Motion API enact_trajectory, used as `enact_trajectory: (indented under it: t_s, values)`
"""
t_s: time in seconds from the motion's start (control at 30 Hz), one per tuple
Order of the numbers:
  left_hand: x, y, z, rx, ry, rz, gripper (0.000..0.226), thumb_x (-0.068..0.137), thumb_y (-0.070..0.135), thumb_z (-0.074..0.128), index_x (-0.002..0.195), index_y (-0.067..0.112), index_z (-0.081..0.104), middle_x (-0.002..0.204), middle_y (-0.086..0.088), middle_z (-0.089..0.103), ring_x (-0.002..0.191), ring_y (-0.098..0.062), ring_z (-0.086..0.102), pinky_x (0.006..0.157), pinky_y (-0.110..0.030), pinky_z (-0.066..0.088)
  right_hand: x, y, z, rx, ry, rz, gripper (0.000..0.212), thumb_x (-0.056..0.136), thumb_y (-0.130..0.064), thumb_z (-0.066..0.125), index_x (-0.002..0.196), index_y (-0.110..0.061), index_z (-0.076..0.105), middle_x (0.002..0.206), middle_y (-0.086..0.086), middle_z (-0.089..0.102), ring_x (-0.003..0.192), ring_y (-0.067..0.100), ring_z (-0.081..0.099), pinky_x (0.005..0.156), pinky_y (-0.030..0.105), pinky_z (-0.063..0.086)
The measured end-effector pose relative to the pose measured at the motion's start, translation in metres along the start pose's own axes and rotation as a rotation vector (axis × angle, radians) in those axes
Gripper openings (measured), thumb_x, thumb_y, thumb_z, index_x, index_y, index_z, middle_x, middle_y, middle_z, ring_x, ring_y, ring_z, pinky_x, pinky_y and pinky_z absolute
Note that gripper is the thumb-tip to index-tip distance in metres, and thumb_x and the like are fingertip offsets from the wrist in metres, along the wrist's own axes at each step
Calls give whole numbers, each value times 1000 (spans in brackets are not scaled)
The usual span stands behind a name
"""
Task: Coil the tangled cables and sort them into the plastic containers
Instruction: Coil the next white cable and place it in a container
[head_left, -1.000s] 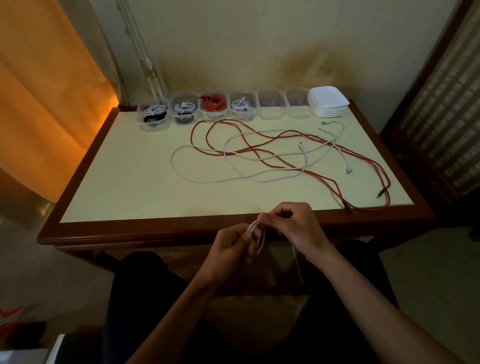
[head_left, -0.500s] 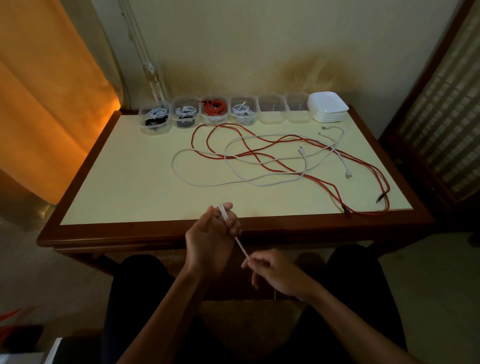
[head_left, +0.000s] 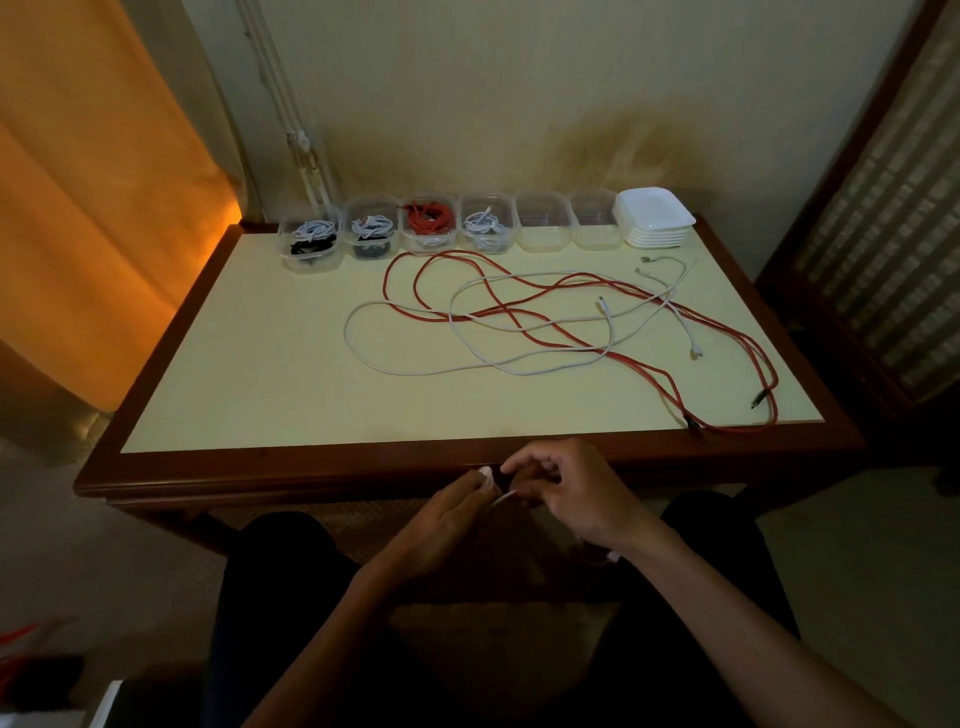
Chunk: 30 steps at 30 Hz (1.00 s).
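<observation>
My two hands meet just below the near edge of the table, over my lap. My left hand (head_left: 451, 512) curls its fingers around a thin white cable (head_left: 503, 500), with the cable's white end showing at my fingertips, and my right hand (head_left: 569, 491) pinches the same cable just beside it, knuckles up and wrist bent inward. The short visible stretch runs slantwise between the hands. Beyond them lies the wooden-framed table with a pale yellow matte top (head_left: 249, 364). On it a long red cable (head_left: 571, 332) and thin white cables (head_left: 467, 358) sprawl in crossing loops, mostly stretching left to right. Along the far edge stands a row of clear plastic containers (head_left: 452, 228), four holding coiled cables, two bare, with a stack of white square lids (head_left: 653, 217) at the right end.
</observation>
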<state>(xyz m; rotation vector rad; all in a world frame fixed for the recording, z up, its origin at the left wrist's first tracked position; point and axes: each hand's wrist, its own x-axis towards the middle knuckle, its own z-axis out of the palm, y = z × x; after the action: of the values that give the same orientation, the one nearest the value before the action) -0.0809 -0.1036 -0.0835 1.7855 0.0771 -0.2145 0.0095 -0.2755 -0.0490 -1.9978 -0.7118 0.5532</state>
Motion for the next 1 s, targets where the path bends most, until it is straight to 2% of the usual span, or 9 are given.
enact_trajectory:
  t_s: [0.1,0.17,0.3,0.5,0.6,0.7,0.83,0.93,1.0]
  values:
    - [-2,6,-2,-7,-109,-46,24,95,34,41,88,16,54,68,12,47,57,-2,41,55,-20,33,5,2,1,-44,103,-20,17,87,-6,70,96,-20,72,87,-13,70,85,-1,67,77,19,56]
    - [-2,9,-2,-64,-94,-27,25,97,31,41,86,13,53,66,11,47,54,-3,40,53,-19,32,7,3,1,-42,140,-33,12,86,-9,72,93,-20,73,84,-12,70,82,-1,66,73,16,55]
    - [-3,19,-4,-182,-7,-16,29,100,22,40,74,12,49,55,11,44,47,-3,35,49,-17,30,7,7,-3,-13,108,-58,4,88,-18,72,86,-18,75,77,-6,71,74,6,66,68,18,53]
    - [-1,31,-1,-198,46,51,29,91,21,40,63,15,43,52,9,36,44,-8,27,46,-21,25,4,8,-6,65,-14,-46,13,92,-13,65,97,-18,76,90,-3,74,87,9,69,80,27,57]
    - [2,30,-3,-294,115,45,37,91,26,41,67,-2,44,57,-7,32,48,-18,25,51,-30,19,2,6,-6,138,-57,-4,20,96,-13,59,107,-21,74,99,-4,75,93,11,69,87,34,58]
    - [4,29,-4,-473,133,29,33,98,27,39,73,5,45,57,0,26,47,-13,19,49,-31,14,-1,-1,-4,289,-62,29,24,99,-17,54,114,-20,72,106,-6,74,103,8,68,93,28,54]
    - [7,25,1,-682,112,-32,29,102,22,33,80,8,45,60,1,34,52,-11,32,51,-24,27,1,-6,1,338,0,12,22,94,-13,62,114,-9,71,101,1,75,97,11,71,77,21,55]
    - [11,16,1,-278,236,-75,37,105,22,33,79,4,52,66,-4,55,59,-15,51,56,-27,42,4,-4,7,305,60,31,17,93,-11,64,107,-9,73,91,6,75,81,18,72,65,20,53]
    - [13,13,-1,39,280,-66,37,105,23,34,81,7,57,71,-8,59,58,-7,56,55,-21,45,5,-3,10,272,72,37,13,94,-13,64,102,-13,74,85,10,74,69,21,67,61,24,52]
